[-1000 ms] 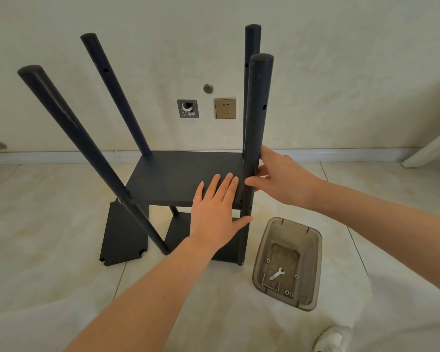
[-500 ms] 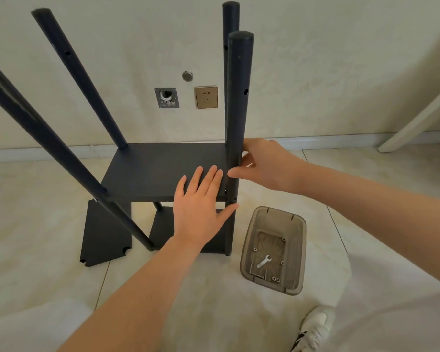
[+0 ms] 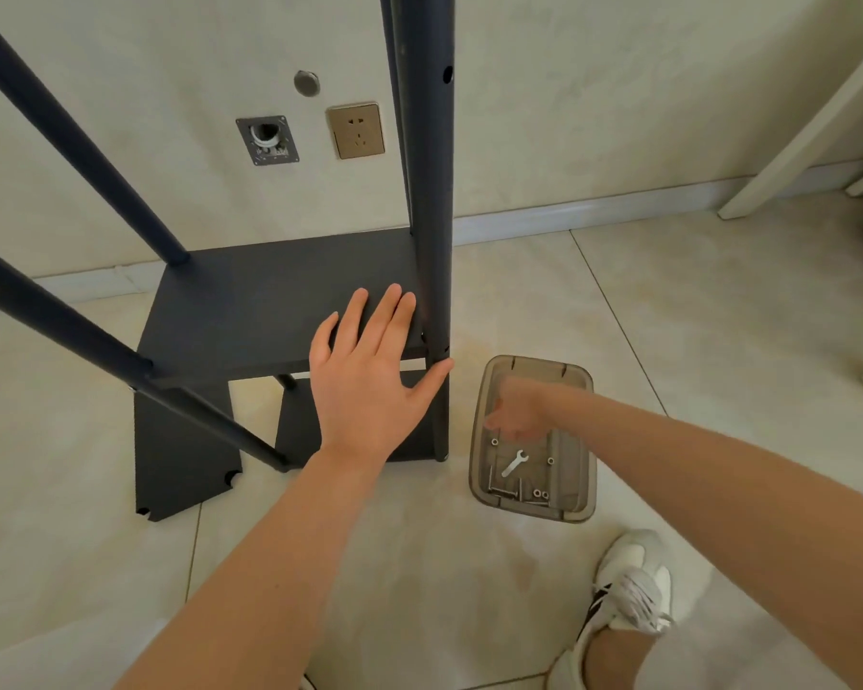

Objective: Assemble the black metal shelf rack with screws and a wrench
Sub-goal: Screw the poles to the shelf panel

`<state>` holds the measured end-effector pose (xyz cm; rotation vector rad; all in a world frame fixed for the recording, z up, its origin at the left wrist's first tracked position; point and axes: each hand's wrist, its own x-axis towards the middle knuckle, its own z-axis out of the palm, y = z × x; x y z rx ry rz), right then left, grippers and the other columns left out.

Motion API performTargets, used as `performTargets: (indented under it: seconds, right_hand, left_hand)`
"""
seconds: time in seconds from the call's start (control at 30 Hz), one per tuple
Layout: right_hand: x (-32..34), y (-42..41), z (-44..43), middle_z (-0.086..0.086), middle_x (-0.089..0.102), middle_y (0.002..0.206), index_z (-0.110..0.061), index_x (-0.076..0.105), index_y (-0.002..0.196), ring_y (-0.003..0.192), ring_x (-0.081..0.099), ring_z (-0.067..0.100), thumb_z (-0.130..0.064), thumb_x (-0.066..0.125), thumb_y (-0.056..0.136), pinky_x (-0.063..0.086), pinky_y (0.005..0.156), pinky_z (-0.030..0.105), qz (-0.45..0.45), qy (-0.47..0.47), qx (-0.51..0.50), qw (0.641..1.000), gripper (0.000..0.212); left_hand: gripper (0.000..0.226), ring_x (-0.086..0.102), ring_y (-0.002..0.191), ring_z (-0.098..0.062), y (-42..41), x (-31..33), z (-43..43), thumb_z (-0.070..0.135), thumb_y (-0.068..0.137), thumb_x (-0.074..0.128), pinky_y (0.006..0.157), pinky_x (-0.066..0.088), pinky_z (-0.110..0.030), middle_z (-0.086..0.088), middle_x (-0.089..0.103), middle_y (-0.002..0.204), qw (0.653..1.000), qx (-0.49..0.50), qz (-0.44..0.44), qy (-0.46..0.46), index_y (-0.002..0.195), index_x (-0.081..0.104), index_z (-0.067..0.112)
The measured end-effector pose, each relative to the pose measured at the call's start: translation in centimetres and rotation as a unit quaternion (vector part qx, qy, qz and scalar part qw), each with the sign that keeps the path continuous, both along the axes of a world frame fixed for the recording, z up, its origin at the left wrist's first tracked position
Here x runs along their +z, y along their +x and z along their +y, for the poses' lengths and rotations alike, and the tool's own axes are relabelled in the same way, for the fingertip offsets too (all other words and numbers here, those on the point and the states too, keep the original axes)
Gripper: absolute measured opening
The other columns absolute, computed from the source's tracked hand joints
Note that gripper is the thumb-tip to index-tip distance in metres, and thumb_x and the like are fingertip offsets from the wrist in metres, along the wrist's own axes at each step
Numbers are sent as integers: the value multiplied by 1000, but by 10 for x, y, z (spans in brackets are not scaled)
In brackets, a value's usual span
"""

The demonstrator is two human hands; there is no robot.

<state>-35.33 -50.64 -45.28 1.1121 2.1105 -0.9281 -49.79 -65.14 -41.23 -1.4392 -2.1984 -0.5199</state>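
The left hand (image 3: 369, 376) lies flat, fingers straight, on the half-built rack's black metal shelf panel (image 3: 270, 311), thumb against its round black post (image 3: 432, 191). Beside it the blurred right hand (image 3: 516, 413), grip unreadable, reaches into the smoky plastic tray (image 3: 587, 440) holding silver wrench (image 3: 514, 463) and screws (image 3: 501, 490); fastening probably remains.

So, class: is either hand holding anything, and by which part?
The left hand lies flat on the shelf panel, at its front right corner, gripping nothing. The right hand, blurred over the tray, cannot be told.
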Motion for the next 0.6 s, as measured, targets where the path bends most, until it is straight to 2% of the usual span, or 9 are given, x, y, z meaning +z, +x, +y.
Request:
performTargets:
  seconds: [0.03,0.1,0.13,0.2,0.33,0.4,0.5,0.6]
  right_hand:
    - [-17,1,-9,6,64,81,-7,59,81,65,60,16,-34,52,100,47,57,23,4,-9,-19,1000,34]
    - [-46,5,-29,8,63,95,-4,59,98,78,61,20,-43,46,102,52,70,26,-4,-65,-67,996,41]
    - [-57,8,-37,6,61,96,-4,58,107,84,61,21,-47,45,101,51,77,29,-7,-83,-78,993,45]
    - [-74,12,-47,5,60,95,-4,59,114,92,59,23,-49,47,100,44,83,31,-4,-85,-65,994,49]
    - [-86,16,-51,1,57,82,-7,59,107,85,57,21,-44,57,96,44,72,28,12,-89,-53,995,39]
    - [-90,20,-51,2,59,85,-9,57,103,83,60,21,-44,65,91,49,72,29,7,-110,-30,993,38]
    - [-96,25,-53,-2,66,86,-14,58,102,79,65,16,-40,73,85,55,66,27,-2,-172,-17,985,34]
    - [-104,27,-54,-3,75,88,-13,63,109,83,73,15,-26,70,91,58,65,27,6,-265,-58,962,24]
  left_hand:
    - [70,43,141,-25,0,-1,0,71,91,48,115,31,-45,3,56,146,1000,0,1,3,139,59,21]
    - [69,45,140,-25,0,-2,0,70,91,50,113,31,-44,3,57,144,1000,-3,6,12,138,60,21]
    - [68,45,140,-25,0,-2,0,69,90,52,112,31,-43,3,58,144,1000,-4,7,17,137,60,21]
    - [67,46,139,-25,-1,-4,0,68,90,55,111,32,-42,3,59,142,1000,-5,7,26,135,62,20]
    - [66,48,138,-25,-2,-4,0,67,90,55,110,34,-43,2,61,140,999,-7,16,30,134,63,18]
    - [65,48,137,-25,-2,-5,0,67,90,55,110,35,-43,1,62,139,999,-6,19,36,133,64,18]
    - [65,49,137,-25,-1,-6,0,67,90,55,109,35,-43,1,63,137,999,-5,19,43,131,64,17]
    - [66,50,136,-25,-1,-5,1,68,90,54,109,35,-44,1,63,137,999,-6,15,44,131,64,17]
